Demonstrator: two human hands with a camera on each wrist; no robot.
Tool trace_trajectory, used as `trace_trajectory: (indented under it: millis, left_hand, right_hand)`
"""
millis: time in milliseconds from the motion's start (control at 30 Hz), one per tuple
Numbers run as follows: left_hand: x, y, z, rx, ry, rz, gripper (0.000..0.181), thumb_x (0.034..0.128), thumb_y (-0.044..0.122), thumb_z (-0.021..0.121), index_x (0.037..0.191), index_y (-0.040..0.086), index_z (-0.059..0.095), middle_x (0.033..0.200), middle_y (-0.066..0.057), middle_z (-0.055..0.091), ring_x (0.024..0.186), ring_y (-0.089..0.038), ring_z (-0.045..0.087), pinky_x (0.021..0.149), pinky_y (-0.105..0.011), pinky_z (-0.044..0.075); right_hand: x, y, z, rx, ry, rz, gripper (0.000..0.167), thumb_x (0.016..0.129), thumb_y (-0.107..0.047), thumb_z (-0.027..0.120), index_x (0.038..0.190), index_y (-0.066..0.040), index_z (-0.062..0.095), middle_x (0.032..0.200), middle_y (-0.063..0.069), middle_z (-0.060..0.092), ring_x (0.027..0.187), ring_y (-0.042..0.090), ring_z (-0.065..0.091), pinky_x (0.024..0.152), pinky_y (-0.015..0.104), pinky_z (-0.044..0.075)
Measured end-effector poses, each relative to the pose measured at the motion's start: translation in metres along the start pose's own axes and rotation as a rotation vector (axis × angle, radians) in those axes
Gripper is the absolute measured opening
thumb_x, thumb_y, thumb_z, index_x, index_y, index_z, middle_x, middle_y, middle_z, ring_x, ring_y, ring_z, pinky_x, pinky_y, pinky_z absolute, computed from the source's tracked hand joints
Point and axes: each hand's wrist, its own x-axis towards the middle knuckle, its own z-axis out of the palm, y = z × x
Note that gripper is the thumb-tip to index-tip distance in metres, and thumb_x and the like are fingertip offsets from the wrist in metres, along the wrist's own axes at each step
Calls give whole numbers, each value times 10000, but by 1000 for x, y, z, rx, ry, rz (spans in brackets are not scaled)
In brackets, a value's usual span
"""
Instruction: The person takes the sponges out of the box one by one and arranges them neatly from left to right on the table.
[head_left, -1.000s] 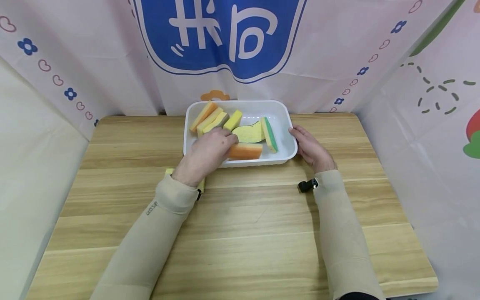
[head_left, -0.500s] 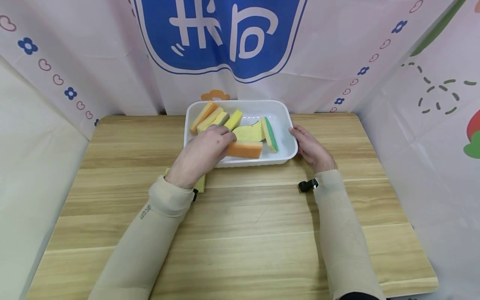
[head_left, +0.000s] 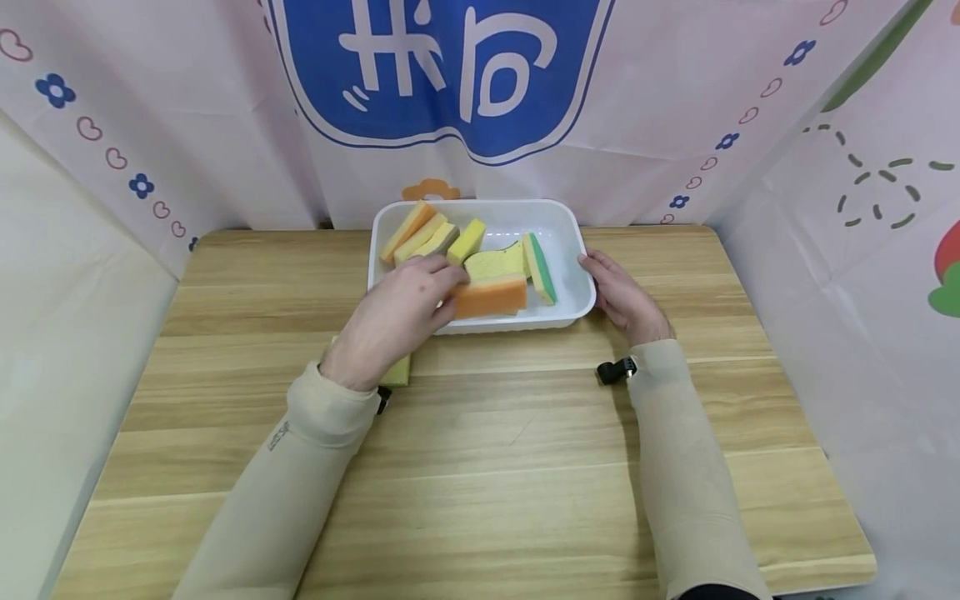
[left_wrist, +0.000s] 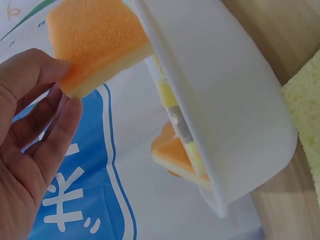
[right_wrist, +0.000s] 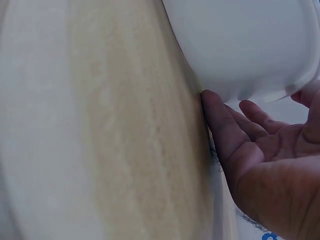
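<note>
My left hand [head_left: 408, 312] pinches one end of an orange and cream sponge [head_left: 491, 297] at the front of the white tray [head_left: 583, 292]. In the left wrist view, thumb and fingertips hold a corner of that sponge [left_wrist: 97, 42], raised past the tray wall [left_wrist: 225, 100]. Behind it in the tray lie a curved yellow piece [head_left: 495, 264] and a green-backed sponge [head_left: 539, 268]. Several yellow and orange sponges lean at the tray's left end. My right hand [head_left: 622, 297] grips the tray's right side; in the right wrist view its fingers [right_wrist: 227, 120] touch the tray's outside.
A yellow sponge [head_left: 397, 371] lies on the wooden table [head_left: 525, 467], partly under my left wrist. A printed curtain [head_left: 637, 100] hangs behind the tray, and white cloth stands at both sides.
My left hand has drawn back slightly towards the front left. The orange sponge in its fingers has lifted and tilted, showing more of its orange face. My right hand and the tray have stayed put.
</note>
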Motion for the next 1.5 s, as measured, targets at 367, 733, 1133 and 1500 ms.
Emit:
trace_trajectory:
  millis: [367, 733, 1133, 1500]
  left_hand:
    - [-16, 6, 3, -179, 96, -90, 261, 1067, 49, 810, 1328, 52, 820, 1310, -118, 831, 1123, -271, 804, 978, -432, 725]
    - [-35, 9, 12, -232, 117, -101, 221, 1036, 42, 811, 1254, 58, 842, 1210, -101, 858, 1067, -238, 833, 951, -410, 733]
    - [-56, 17, 23, -209, 56, -29, 237, 1012, 33, 837, 1244, 74, 851, 1131, -57, 866, 1012, -194, 796, 905, -381, 716]
    - [-72, 17, 34, -191, -27, -15, 237, 999, 26, 855, 1226, 92, 846, 1098, -17, 841, 945, -128, 740, 827, -325, 689]
  right_hand:
    - [-2, -1, 1, -5, 4, 0, 734, 1271, -495, 440, 1872, -127, 235, 1849, 208, 446, 1329, 154, 686, 990, 199, 670]
    - [0, 0, 0, -6, 9, 11, 737, 1271, -493, 442, 1876, -131, 227, 1863, 190, 440, 1377, 172, 670, 1004, 186, 663]
    - [-1, -1, 0, -8, 9, 16, 761, 1267, -511, 442, 1881, -128, 206, 1877, 180, 423, 1465, 218, 637, 1022, 176, 651]
    - [-3, -2, 1, -9, 3, 2, 744, 1273, -499, 421, 1879, -122, 213, 1871, 195, 422, 1403, 173, 640, 989, 167, 650]
